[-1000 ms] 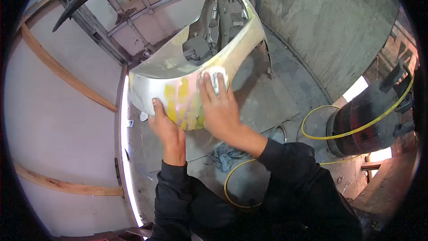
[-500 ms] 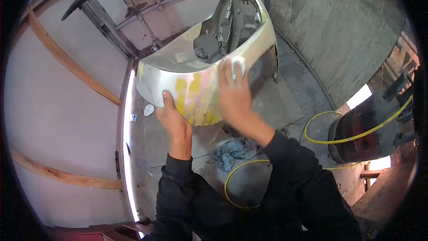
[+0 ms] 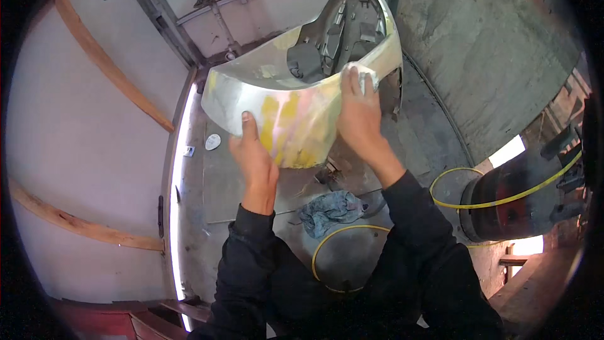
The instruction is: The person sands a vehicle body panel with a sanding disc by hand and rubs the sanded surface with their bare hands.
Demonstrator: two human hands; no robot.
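Observation:
A curved car bumper (image 3: 314, 113), silvery with yellow, pink and pale patches, stands tilted in front of me, its hollow inner side showing at the back. My left hand (image 3: 253, 157) grips its lower left edge, the thumb on the outer face and the other fingers hidden beneath. Farther right, my right hand (image 3: 363, 116) presses a small whitish sanding pad (image 3: 370, 78) on the bumper's upper rim. The fingers lie over the pad and cover part of it.
On the floor lie a crumpled blue-grey rag (image 3: 330, 211), a yellow hose (image 3: 314, 255) and a white round lid (image 3: 213, 142). A dark red tank (image 3: 503, 211) stands at right. A pale wall panel (image 3: 94, 170) bounds the left, a grey board (image 3: 484, 44) the far right.
My right hand has slid rightward along the bumper's rim with the pad. The left hand keeps its hold on the edge. The whole view has shifted slightly.

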